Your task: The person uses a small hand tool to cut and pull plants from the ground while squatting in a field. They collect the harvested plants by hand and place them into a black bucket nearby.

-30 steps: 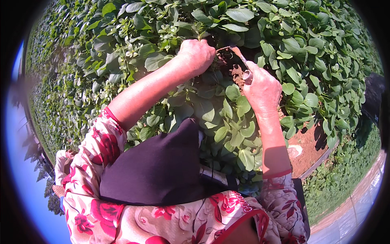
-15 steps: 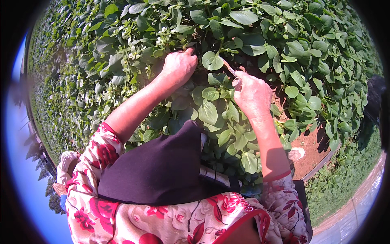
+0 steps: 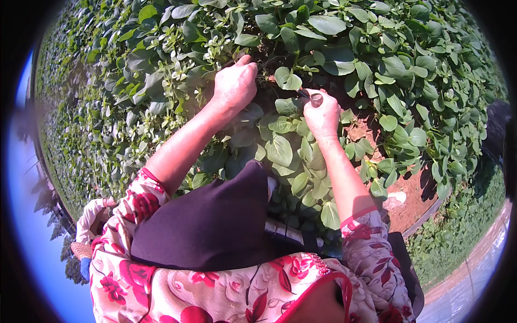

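Note:
My left hand (image 3: 235,83) is closed among the leaves, with thumb and forefinger pinched at the foot of a small-leaved plant (image 3: 212,51). What lies between those fingers is hidden. To its right, my right hand (image 3: 322,114) is wrapped round a hand tool (image 3: 316,100) with a round, brownish handle, which looks like a small sickle. Most of its blade is out of sight behind a broad round leaf (image 3: 287,79) just in front of the hand. Dark shade lies between the two hands.
Dense broad-leaved green plants (image 3: 396,67) spread all around my hands. Bare reddish soil (image 3: 414,196) shows at the right, beside a pale strip of path (image 3: 463,280). Another person (image 3: 89,229) is bent over at the far left. Dark cloth (image 3: 210,226) covers part of the view below my arms.
My right hand has shifted left and slightly nearer the left hand, and the tool's curved metal part has gone behind the leaf. My left hand has moved a little up and left.

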Tool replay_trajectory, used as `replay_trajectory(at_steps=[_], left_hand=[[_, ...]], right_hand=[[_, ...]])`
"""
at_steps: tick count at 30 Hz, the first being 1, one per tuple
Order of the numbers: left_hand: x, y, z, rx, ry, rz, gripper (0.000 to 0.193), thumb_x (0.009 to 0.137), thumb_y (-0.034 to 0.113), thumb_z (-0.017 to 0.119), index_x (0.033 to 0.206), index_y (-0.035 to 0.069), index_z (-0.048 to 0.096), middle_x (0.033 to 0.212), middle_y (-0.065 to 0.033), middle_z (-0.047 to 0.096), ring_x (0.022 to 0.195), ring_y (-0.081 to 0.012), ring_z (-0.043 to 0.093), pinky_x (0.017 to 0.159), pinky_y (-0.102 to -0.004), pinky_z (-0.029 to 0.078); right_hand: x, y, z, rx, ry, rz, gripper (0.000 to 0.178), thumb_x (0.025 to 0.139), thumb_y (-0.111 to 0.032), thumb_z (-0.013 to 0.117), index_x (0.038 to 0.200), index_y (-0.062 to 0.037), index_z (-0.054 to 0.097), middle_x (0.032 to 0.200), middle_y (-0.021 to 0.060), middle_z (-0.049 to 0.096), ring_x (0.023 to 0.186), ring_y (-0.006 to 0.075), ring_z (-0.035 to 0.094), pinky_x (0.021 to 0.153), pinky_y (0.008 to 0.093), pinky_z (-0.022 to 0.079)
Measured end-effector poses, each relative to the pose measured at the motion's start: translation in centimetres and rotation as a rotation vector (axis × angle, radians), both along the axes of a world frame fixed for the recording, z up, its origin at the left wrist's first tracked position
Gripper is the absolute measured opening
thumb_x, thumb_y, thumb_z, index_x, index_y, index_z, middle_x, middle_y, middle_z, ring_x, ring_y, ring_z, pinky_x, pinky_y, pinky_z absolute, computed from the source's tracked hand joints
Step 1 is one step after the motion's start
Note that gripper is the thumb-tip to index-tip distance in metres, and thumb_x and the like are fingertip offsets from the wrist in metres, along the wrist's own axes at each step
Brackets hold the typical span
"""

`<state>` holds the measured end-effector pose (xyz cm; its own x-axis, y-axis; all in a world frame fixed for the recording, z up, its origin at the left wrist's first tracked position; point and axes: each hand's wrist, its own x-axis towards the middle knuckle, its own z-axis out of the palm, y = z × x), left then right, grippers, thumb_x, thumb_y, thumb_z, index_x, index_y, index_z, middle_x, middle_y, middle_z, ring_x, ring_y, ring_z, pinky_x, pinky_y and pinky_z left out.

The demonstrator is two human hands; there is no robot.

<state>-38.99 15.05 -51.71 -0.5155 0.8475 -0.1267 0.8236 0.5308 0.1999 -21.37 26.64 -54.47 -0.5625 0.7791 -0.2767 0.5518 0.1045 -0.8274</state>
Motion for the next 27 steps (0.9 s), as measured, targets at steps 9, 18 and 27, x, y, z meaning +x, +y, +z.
replay_trajectory(at_steps=[9, 18, 27], left_hand=[[-1.6, 6.0, 2.4, -0.365, 0.102, -0.200, 0.013, 0.082, 0.014, 0.053, 0.078, 0.006, 0.063, 0.074, -0.0110, 0.066, 0.069, -0.0279, 0.068, 0.054, -0.0396, 0.053], [-7.3, 5.3, -5.0, -0.518, 0.097, -0.289, 0.017, 0.079, 0.016, 0.059, 0.091, 0.010, 0.070, 0.091, -0.0078, 0.069, 0.085, -0.0250, 0.067, 0.064, -0.0409, 0.054], [-5.4, 5.6, -0.8, -0.628, 0.004, -0.071, 0.021, 0.082, 0.017, 0.056, 0.094, 0.006, 0.070, 0.091, -0.0112, 0.070, 0.082, -0.0285, 0.069, 0.067, -0.0425, 0.055]], right_hand=[[-1.9, -1.8, 0.7, 0.329, -0.112, 0.286, 0.015, 0.078, -0.015, 0.061, 0.070, -0.0023, 0.057, 0.070, 0.0165, 0.063, 0.070, 0.0369, 0.063, 0.063, 0.0461, 0.051], [0.2, -0.3, 4.2, 0.326, -0.129, 0.226, 0.020, 0.076, -0.009, 0.062, 0.094, -0.0130, 0.068, 0.075, 0.0169, 0.065, 0.071, 0.0354, 0.064, 0.063, 0.0432, 0.051], [-6.5, -1.4, 1.7, 0.506, -0.203, 0.378, 0.010, 0.078, -0.015, 0.063, 0.085, -0.0088, 0.062, 0.070, 0.0111, 0.065, 0.066, 0.0312, 0.065, 0.059, 0.0422, 0.053]])
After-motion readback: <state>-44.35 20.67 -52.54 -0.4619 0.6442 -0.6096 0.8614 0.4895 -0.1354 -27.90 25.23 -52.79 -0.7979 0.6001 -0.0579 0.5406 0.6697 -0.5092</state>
